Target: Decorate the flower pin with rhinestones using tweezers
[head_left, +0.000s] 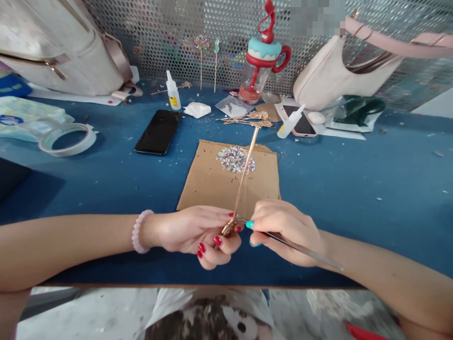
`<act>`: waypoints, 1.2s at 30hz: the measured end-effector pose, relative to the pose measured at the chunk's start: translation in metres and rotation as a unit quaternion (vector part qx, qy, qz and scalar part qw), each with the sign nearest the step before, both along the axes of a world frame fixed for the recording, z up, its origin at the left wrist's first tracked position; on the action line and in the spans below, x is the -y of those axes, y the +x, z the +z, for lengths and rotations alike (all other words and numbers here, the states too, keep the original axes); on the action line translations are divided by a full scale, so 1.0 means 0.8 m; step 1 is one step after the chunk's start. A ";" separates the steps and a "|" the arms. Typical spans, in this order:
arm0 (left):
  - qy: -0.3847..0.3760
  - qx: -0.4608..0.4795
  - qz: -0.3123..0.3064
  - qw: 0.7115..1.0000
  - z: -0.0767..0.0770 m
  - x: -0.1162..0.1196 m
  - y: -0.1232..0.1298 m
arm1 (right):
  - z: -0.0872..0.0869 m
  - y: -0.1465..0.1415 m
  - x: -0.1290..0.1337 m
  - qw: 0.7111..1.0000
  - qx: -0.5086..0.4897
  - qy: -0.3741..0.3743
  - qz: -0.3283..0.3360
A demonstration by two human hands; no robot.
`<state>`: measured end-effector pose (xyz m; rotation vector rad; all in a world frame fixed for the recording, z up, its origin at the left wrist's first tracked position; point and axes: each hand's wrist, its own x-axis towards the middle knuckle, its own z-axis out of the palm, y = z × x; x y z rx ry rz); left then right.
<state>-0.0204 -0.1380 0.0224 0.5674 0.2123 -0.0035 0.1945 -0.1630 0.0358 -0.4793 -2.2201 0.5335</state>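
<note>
My left hand (193, 233), palm turned up, pinches a gold hairpin (242, 184) near its ornamental end. The hairpin's long shaft slants up and away over a piece of cardboard (203, 182). Tweezers (297, 247) are gripped in my right hand (290, 229), their tips at the hairpin's ornament. Whether the tips hold a small piece cannot be made out. On the cardboard lies a pile of small glittering rhinestones (231, 159), partly crossed by the shaft.
Beyond the cardboard lie more gold hairpins (260, 117), two glue bottles (173, 94), a black phone (159, 132) and another phone (300, 122). A tape roll (67, 140) sits left. Bags, a red-lidded cup (255, 71) and upright decorated hairpins (201, 66) line the back.
</note>
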 end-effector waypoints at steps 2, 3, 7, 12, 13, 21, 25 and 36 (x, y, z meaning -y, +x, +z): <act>0.000 -0.003 0.000 1.000 0.000 0.000 0.000 | 0.000 0.000 0.000 1.000 0.001 0.000 -0.001; 0.001 -0.005 -0.001 1.000 0.000 0.000 0.000 | 0.000 0.000 0.000 1.000 0.002 0.000 -0.002; 0.003 -0.009 -0.002 1.000 -0.001 -0.001 -0.001 | 0.001 0.000 0.001 1.000 -0.005 -0.017 0.002; 0.001 -0.012 -0.005 1.000 -0.002 -0.001 0.000 | -0.001 -0.001 0.001 0.998 -0.023 -0.046 0.019; 0.001 -0.014 -0.006 1.000 -0.002 -0.001 0.000 | -0.002 -0.001 0.001 0.998 -0.023 -0.048 0.019; 0.004 -0.014 -0.002 1.000 -0.004 0.000 0.001 | -0.003 0.001 0.002 0.999 -0.017 -0.040 0.014; 0.001 -0.014 -0.001 1.000 -0.005 0.000 0.000 | -0.003 0.000 0.001 0.999 -0.012 -0.037 0.019; 0.004 -0.009 -0.002 1.000 -0.006 -0.001 0.001 | -0.006 -0.002 0.003 0.995 -0.024 -0.086 0.053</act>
